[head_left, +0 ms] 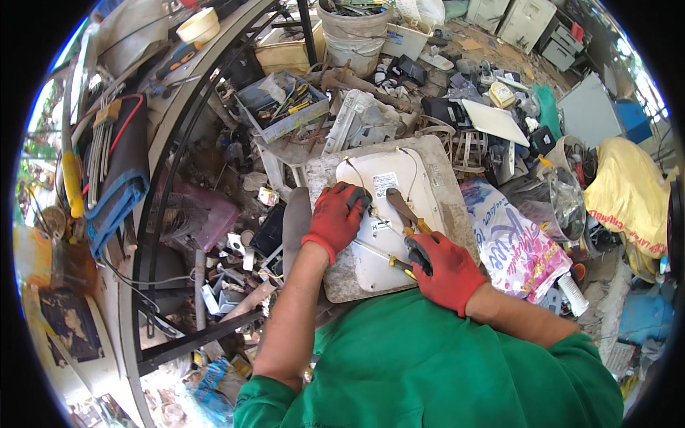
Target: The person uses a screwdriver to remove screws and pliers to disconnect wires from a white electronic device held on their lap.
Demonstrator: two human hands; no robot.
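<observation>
Grey board (444,164), centre: white panel (365,268) flat on it. Left ledge (175,114): cream roll (198,26) and orange-handled tool (178,60) far, dark cloth (123,153) nearer, draped over. Floor (484,60), far: scrap (407,70).

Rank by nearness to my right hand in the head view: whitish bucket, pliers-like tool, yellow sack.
From the right hand:
1. Pliers-like tool: just ahead, slightly left.
2. Yellow sack: off to the right.
3. Whitish bucket: farthest, ahead and left.
</observation>
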